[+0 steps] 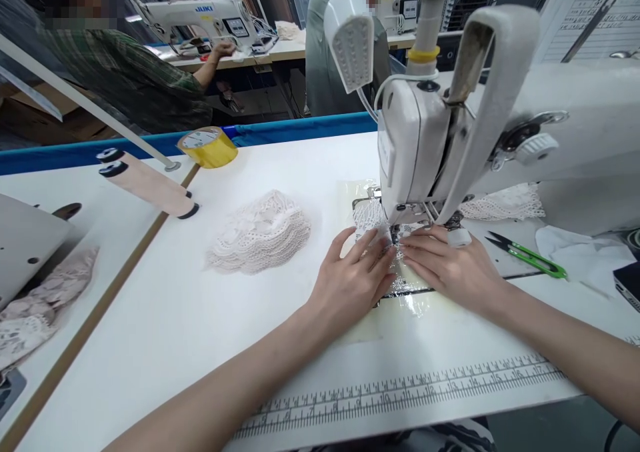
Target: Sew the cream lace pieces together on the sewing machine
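Note:
A strip of white lace [369, 216] lies under the needle area of a white sewing machine [407, 145]. My left hand [356, 269] rests flat on the lace to the left of the presser foot, fingers stretched out. From the other side my right hand [453, 265] presses down with extended fingers, close by the foot, its fingertips partly hidden by the machine head. Between the two hands a little of the lace shows on the shiny machine plate. A fanned stack of pale lace pieces [265, 232] lies to the left of my left hand.
Green thread snips [527, 255] lie right of my right hand, beside white cloth [575, 252]. More lace [505, 202] sits behind the machine arm. Yellow tape [207, 147] and pink thread cones [150, 184] lie at the back left. A ruler [400, 395] marks the front edge. Two people work beyond.

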### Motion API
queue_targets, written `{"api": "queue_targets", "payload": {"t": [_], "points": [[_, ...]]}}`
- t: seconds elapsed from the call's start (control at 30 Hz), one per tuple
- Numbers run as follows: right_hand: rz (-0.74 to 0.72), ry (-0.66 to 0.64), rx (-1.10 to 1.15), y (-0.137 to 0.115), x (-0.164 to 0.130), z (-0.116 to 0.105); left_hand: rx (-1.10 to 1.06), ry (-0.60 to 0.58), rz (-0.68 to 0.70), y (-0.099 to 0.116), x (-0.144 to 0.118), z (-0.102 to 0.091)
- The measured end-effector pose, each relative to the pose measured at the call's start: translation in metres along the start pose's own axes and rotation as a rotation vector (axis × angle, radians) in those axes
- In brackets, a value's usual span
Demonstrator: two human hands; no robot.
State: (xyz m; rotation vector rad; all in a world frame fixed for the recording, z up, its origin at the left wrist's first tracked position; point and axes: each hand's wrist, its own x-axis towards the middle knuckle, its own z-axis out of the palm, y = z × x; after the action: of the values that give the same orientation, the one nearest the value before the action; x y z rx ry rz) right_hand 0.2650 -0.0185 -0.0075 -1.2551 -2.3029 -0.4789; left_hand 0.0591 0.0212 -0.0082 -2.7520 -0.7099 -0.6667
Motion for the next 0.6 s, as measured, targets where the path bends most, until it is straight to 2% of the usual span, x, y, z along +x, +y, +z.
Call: {"api": "queue_targets", "payload": {"t": [0.3, 0.6], "points": [[-0.045, -0.004, -0.065, -0.0035, -0.0040, -0.0039, 0.008, 0.033, 0.022, 0.0036, -0.0034, -0.0023], [-0.016, -0.029, -0.076, -0.0015, -0.0044, -0.0006, -0.053, 0.015, -0.011, 0.0010, -0.0011, -0.0017]]}}
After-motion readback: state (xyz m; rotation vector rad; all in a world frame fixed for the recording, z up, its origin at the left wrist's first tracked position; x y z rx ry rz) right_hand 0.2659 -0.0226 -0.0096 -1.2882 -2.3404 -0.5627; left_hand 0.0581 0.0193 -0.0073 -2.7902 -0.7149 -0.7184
